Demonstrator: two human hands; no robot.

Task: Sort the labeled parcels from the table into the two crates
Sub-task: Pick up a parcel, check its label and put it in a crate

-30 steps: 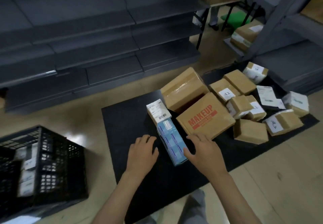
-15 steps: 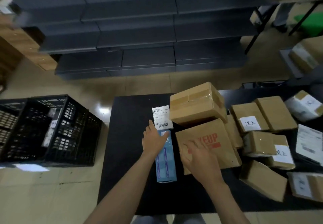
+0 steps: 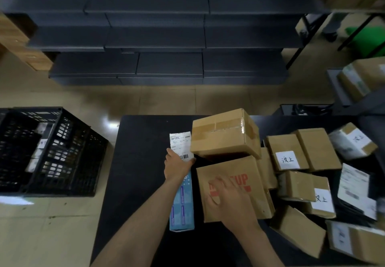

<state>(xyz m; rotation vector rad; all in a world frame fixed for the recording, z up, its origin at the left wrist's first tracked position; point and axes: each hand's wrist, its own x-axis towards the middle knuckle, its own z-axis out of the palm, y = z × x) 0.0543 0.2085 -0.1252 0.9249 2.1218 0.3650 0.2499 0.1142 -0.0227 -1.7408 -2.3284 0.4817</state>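
On my left the black crate (image 3: 52, 152) on the floor already holds a few white-labelled parcels, so I judge the sorting begun but far from finished; I cannot pick out a second crate. On the dark surface (image 3: 141, 183), my left grip (image 3: 177, 166) lies across the long blue parcel (image 3: 182, 208) just below its white shipping label, thumb at one edge and fingers at the other, clasping it. My right grip (image 3: 229, 200), blurred, rests spread and flat on the printed brown box (image 3: 239, 185) beside it, pinching nothing. Behind that sits a taped box (image 3: 225, 135), and further right a heap of labelled parcels (image 3: 287, 159) waits, most of the job.
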